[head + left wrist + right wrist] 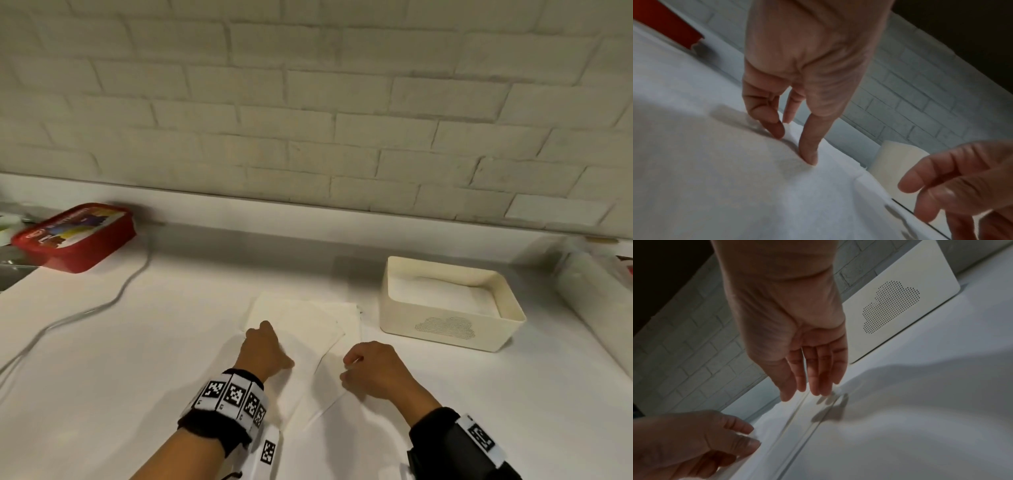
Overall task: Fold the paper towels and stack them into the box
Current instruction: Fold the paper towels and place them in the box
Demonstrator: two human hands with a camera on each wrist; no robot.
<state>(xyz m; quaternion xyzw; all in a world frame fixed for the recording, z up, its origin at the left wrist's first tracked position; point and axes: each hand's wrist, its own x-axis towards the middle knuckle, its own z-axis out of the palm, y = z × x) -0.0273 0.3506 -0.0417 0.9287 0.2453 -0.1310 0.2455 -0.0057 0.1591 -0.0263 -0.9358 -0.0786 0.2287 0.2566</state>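
A loose pile of white paper towels (308, 318) (735, 186) lies flat on the white counter, just left of the box. My left hand (255, 334) (793, 146) presses its thumb and fingertips down on the top sheet near the pile's left edge, wrinkling it slightly. Above the pile's near right edge (774, 415) hovers my right hand (346, 368) (807, 392), fingers relaxed and holding nothing. The cream box (445, 334) (900, 305), with a dotted cloud on its front, stands to the right with white towels lying inside.
A red lidded container (75, 236) sits at the back left, and a grey cable (102, 305) runs from it toward the front left. A wrapped white roll (589, 284) lies at the far right. A white brick wall backs the counter.
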